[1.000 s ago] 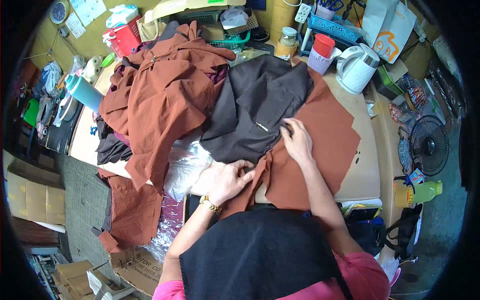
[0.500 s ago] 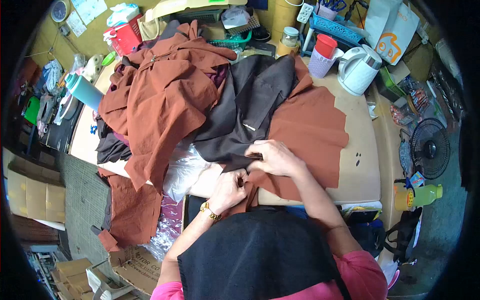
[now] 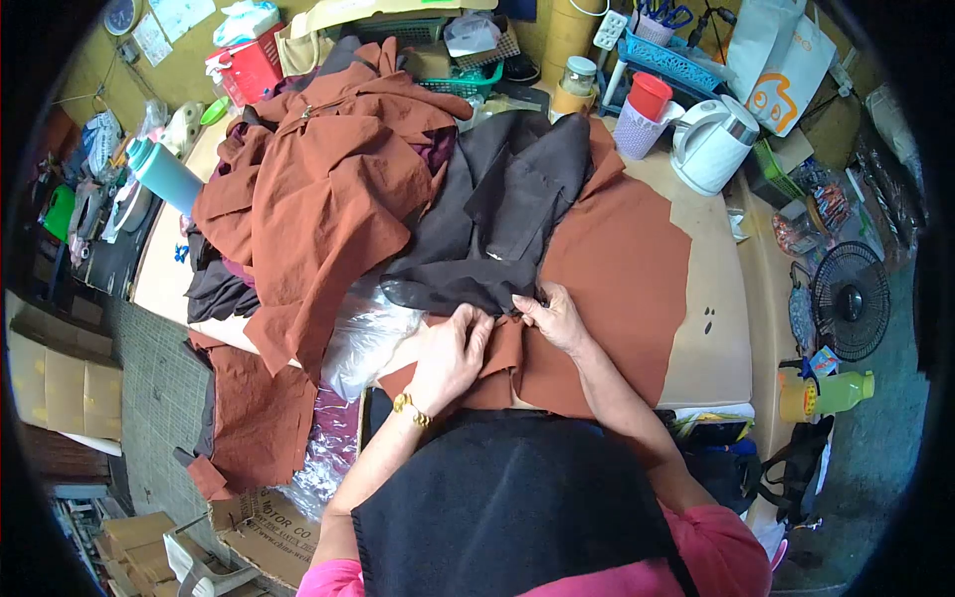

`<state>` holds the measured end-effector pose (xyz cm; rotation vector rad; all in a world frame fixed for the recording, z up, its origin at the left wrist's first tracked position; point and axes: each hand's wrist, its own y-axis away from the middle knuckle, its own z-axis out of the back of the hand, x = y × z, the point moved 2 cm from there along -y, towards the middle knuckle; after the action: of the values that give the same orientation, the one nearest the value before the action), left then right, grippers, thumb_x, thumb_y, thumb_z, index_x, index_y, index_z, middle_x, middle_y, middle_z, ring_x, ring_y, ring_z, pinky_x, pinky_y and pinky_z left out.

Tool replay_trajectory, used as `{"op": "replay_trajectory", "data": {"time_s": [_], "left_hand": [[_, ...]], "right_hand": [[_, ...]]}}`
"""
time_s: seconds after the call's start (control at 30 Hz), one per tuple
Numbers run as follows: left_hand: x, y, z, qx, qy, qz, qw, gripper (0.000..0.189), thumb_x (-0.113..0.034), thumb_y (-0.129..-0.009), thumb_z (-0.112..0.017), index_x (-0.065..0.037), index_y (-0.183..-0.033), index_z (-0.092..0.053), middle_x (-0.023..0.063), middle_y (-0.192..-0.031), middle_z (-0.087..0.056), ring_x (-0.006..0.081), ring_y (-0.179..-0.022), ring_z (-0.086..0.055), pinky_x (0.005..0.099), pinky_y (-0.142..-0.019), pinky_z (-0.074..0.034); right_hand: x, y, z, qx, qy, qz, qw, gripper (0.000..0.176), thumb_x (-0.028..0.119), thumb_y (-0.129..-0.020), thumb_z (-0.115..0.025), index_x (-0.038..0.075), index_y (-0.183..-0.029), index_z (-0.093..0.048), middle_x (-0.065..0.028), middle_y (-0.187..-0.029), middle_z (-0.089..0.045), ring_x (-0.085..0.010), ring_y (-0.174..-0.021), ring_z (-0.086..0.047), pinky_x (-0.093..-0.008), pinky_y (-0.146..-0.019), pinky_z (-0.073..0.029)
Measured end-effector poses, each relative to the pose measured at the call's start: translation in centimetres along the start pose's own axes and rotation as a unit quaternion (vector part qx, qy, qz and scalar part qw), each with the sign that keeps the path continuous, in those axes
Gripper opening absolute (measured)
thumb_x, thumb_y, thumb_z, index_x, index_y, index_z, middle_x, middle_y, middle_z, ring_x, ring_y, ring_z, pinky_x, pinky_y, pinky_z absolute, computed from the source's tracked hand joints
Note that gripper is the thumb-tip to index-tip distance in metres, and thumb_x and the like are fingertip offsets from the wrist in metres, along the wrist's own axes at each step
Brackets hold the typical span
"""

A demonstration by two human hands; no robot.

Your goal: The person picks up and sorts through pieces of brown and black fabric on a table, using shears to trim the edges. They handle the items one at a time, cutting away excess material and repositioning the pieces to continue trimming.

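Note:
Near the table's front edge, my left hand [image 3: 455, 350], with a gold watch on its wrist, pinches the rust-brown cloth [image 3: 617, 289] where it meets the black cloth [image 3: 497, 199]. Just to its right my right hand [image 3: 553, 316] grips the black cloth's lower edge between thumb and fingers. The black cloth lies over the rust-brown one, and a small white mark shows on it above my hands. A fold of rust-brown cloth hangs below my fingers toward my body.
A big heap of rust-brown cloth [image 3: 328, 189] lies at the left, with clear plastic [image 3: 368, 338] beside it. Toward the back stand a teal bottle [image 3: 167, 177], a white kettle [image 3: 712, 145] and a red cup [image 3: 649, 97]. A black fan [image 3: 851, 300] is at the right.
Both hands have shifted; my left hand moved up to the seam and my right hand slightly right. The black cloth's lower edge is folded differently, and the rust-brown cloth has spread nearer my body.

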<state>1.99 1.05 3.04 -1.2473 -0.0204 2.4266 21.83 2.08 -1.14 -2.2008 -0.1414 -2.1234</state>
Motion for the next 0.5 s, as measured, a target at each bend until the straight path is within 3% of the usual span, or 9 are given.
{"op": "replay_trajectory", "data": {"time_s": [0.07, 0.1, 0.2, 0.27, 0.47, 0.5], "left_hand": [[1.1, -0.6, -0.3, 0.028, 0.106, 0.067, 0.992, 0.017, -0.016, -0.095, -0.062, 0.000, -0.094, -0.061, 0.0103, -0.078, -0.067, 0.0190, -0.072, -0.064, 0.0349, -0.066, -0.050], [0.3, -0.9, 0.3, 0.039, 0.083, 0.070, 0.993, 0.020, -0.019, -0.096, -0.063, 0.001, -0.093, -0.059, 0.0072, -0.074, -0.064, 0.0123, -0.071, -0.059, 0.0305, -0.064, -0.048], [-0.7, -1.7, 1.2, 0.115, 0.068, 0.103, 0.986, 0.021, -0.019, -0.094, -0.065, 0.001, -0.092, -0.059, 0.0075, -0.073, -0.064, 0.0133, -0.069, -0.059, 0.0316, -0.063, -0.049], [-0.5, -1.7, 0.9, 0.110, 0.058, 0.102, 0.987, 0.019, -0.018, -0.092, -0.068, 0.000, -0.090, -0.061, 0.0083, -0.075, -0.066, 0.0145, -0.069, -0.061, 0.0319, -0.063, -0.049], [-2.5, -0.8, 0.4, 0.029, 0.024, 0.062, 0.997, 0.015, -0.016, -0.089, -0.069, -0.001, -0.088, -0.065, 0.0130, -0.083, -0.071, 0.0208, -0.073, -0.070, 0.0334, -0.064, -0.052], [-2.6, -0.4, 0.1, -0.001, 0.059, 0.007, 0.998, 0.014, -0.014, -0.090, -0.069, -0.001, -0.090, -0.066, 0.0141, -0.085, -0.071, 0.0229, -0.075, -0.071, 0.0341, -0.066, -0.053]], "right_hand": [[-0.2, -0.1, 0.1, 0.026, 0.003, -0.002, 1.000, 0.022, 0.016, -0.095, -0.064, 0.001, -0.112, -0.065, 0.0029, -0.081, -0.060, -0.0057, -0.068, -0.047, -0.0237, -0.062, -0.042], [-0.3, -0.2, 0.2, 0.026, 0.003, -0.001, 1.000, 0.022, 0.016, -0.095, -0.064, 0.001, -0.112, -0.065, 0.0029, -0.081, -0.060, -0.0057, -0.068, -0.047, -0.0237, -0.062, -0.042], [-0.6, -0.1, 0.4, 0.033, -0.007, -0.012, 0.999, 0.022, 0.016, -0.095, -0.064, 0.002, -0.112, -0.065, 0.0026, -0.081, -0.059, -0.0064, -0.068, -0.047, -0.0242, -0.064, -0.042], [-0.6, -0.1, 0.3, 0.041, -0.003, 0.000, 0.999, 0.022, 0.017, -0.095, -0.064, 0.002, -0.112, -0.065, 0.0026, -0.081, -0.059, -0.0065, -0.068, -0.048, -0.0241, -0.064, -0.042], [-0.7, -0.1, 0.6, 0.042, 0.008, 0.029, 0.999, 0.025, 0.020, -0.095, -0.065, 0.002, -0.113, -0.065, 0.0028, -0.080, -0.059, -0.0065, -0.069, -0.048, -0.0247, -0.063, -0.042], [-0.7, -0.1, 0.6, 0.041, 0.008, 0.030, 0.999, 0.025, 0.020, -0.095, -0.065, 0.002, -0.113, -0.065, 0.0028, -0.080, -0.059, -0.0065, -0.069, -0.048, -0.0247, -0.063, -0.042]]}}
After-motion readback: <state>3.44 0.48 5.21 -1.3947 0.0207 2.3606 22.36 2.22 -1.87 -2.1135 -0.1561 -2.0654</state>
